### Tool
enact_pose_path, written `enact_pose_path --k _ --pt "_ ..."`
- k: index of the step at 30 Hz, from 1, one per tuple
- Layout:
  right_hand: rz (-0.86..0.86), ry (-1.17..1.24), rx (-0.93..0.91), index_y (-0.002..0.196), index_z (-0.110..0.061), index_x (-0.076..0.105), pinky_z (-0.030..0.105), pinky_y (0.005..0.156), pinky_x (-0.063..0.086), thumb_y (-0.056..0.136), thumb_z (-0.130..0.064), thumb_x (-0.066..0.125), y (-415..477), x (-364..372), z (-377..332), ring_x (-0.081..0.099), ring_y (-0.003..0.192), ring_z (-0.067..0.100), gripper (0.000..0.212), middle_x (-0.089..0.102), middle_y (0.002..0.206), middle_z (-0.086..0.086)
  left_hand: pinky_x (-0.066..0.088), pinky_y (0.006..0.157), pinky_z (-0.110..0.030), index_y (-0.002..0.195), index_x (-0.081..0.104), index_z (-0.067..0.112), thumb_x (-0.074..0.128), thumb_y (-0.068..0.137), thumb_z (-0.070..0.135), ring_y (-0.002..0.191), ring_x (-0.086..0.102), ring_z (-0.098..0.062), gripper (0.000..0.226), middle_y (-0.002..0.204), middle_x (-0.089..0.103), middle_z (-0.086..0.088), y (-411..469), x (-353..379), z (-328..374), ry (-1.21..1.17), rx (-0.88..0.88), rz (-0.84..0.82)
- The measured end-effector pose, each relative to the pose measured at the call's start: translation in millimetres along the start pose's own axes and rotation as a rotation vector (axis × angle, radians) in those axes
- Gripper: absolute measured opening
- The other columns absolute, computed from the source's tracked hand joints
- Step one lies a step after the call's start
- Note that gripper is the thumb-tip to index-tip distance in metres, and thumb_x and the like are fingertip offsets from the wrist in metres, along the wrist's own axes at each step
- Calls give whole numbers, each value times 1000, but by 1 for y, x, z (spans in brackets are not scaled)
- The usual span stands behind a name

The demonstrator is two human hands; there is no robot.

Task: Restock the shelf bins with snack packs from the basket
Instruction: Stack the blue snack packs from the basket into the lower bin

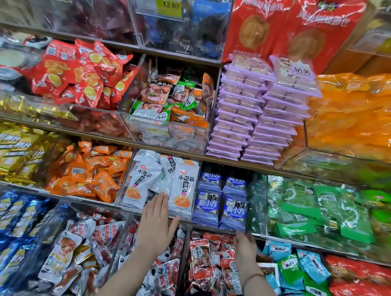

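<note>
In the middle of the shelf, the white snack packs stood up in a clear bin. The left hand was open and flat. Its straight fingers touched the front of the white packs and held nothing. I think it was there to push the packs back so they would stand in a neat row and not slide out.

Just beside them on the right, the blue packs sat in two tidy rows. The right hand reached up to the bottom of those packs. Its fingertips were blurry, so I cannot tell if it held a pack or only touched one.

The basket was not in sight.

The bin to the left was full of orange packs, all in a heap. Green packs filled the bin on the far right. One shelf up, purple packs were piled flat in two tall stacks. Under the hands, a low bin held red and white packs, loose and mixed up.
</note>
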State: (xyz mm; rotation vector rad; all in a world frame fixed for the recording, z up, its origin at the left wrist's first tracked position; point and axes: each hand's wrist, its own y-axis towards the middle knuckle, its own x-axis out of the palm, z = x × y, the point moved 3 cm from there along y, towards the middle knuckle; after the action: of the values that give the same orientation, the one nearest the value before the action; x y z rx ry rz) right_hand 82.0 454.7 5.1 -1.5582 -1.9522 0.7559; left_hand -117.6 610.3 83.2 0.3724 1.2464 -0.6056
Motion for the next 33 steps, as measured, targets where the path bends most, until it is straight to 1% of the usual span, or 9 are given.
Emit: enact_pose_path --k 2,5,8,12,14,19,24,29,33 --pt "65 -315 -132 126 -2 48 38 100 39 89 -5 59 -10 -5 3 52 111 28 38 54 120 12 36 108 -49 138 46 -1 10 97 56 130 45 -34 78 144 45 -17 1 0 1 15 7 -4" --pt "34 -795 -454 129 -3 49 33 93 43 87 -7 63 -21 -5 0 54 108 27 44 50 126 13 36 108 -49 138 46 -1 10 97 55 130 45 -35 78 144 45 -17 2 1 0 13 0 -8" --pt "-62 -1243 -840 130 -14 48 28 104 39 85 -13 65 -23 12 -16 45 119 18 48 44 130 3 36 109 -49 138 45 -1 10 97 55 131 44 -35 78 144 44 -18 1 1 1 18 0 -12" --pt "-107 -1681 -924 145 -19 27 33 113 30 82 -18 68 2 39 -38 26 137 19 75 24 150 1 34 110 -48 139 43 -1 10 97 55 133 43 -33 77 146 43 -17 1 -1 1 29 -1 -22" --pt "-123 -1787 -909 145 -19 24 35 113 31 78 -11 71 13 46 -41 25 138 20 82 22 151 2 32 111 -47 140 42 0 10 97 55 134 42 -33 78 146 42 -16 1 -1 1 26 3 -15" --pt "-168 -1914 -1004 140 -18 29 32 109 33 77 4 64 31 46 -43 32 129 20 75 31 142 3 28 113 -46 142 40 1 7 96 57 136 39 -32 79 148 40 -15 2 1 1 29 4 -10" --pt "-211 -1946 -1035 142 -18 25 34 112 29 85 -12 65 36 38 -43 27 136 22 70 26 148 4 11 119 -41 149 26 6 -2 92 63 144 22 -27 85 156 24 -10 3 8 -2 18 7 -3" --pt "-224 -1955 -1033 143 -17 24 34 112 28 86 -19 62 35 39 -44 27 135 22 69 26 148 3 27 114 -48 144 35 3 5 94 60 139 34 -31 82 151 35 -13 4 8 -3 12 17 -13" --pt "-294 -1874 -958 140 -18 30 36 113 28 75 -23 75 25 39 -52 29 134 21 79 29 145 2 14 119 -43 150 21 7 -6 88 66 146 18 -26 90 157 20 -9 4 9 -7 52 25 -43"
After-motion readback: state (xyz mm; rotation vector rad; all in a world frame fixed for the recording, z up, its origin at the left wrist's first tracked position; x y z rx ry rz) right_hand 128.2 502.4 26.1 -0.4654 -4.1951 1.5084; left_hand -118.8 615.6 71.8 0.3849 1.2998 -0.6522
